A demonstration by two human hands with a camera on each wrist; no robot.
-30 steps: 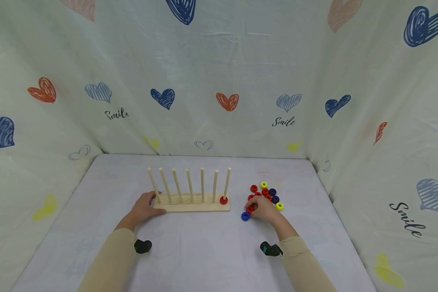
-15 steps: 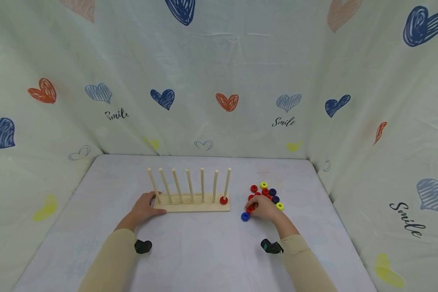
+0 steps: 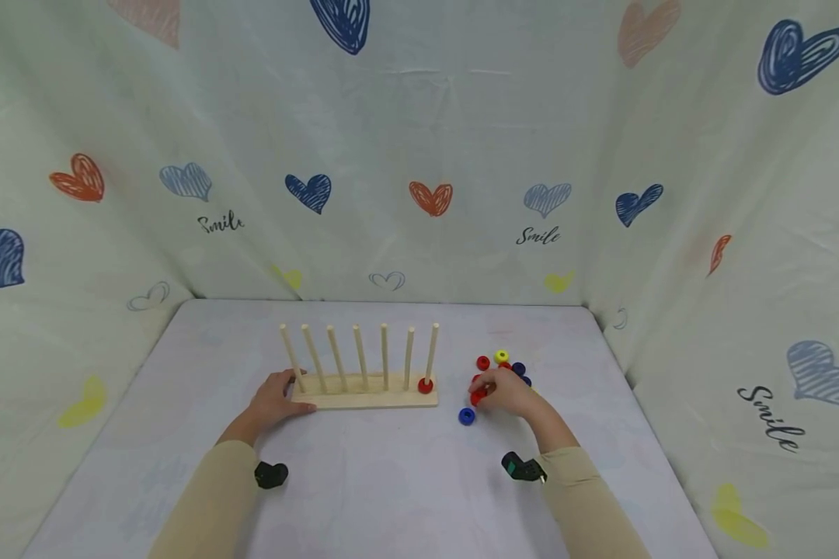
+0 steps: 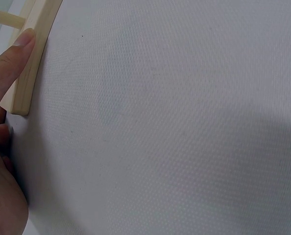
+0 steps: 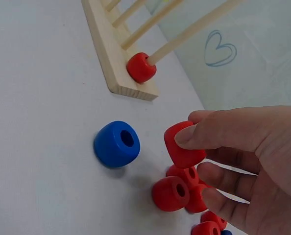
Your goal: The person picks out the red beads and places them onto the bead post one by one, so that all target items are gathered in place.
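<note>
My left hand (image 3: 273,399) holds the left end of a wooden peg stand (image 3: 370,400), thumb along the front edge and fingers behind. Seven or so upright pegs is more simply a row of several; on the rightmost peg a red bead (image 3: 425,386) sits at the bottom. Between thumb and fingers, my right hand (image 3: 506,390) pinches another red bead (image 5: 182,147), lifted over the pile in the right wrist view. A blue bead (image 5: 117,144) lies on the table close by, its hole showing. Below the held bead are several loose red beads (image 5: 171,194).
Behind the right hand lie a yellow bead (image 3: 501,356), a dark blue bead (image 3: 519,369) and a red bead (image 3: 483,362). A pale cloth covers the table (image 3: 384,481). A curtain (image 3: 363,256) with printed hearts hangs along the table's far edge.
The right hand has come up slightly with a red bead pinched in it. The left hand keeps its hold on the stand. The head view has shifted a little.
</note>
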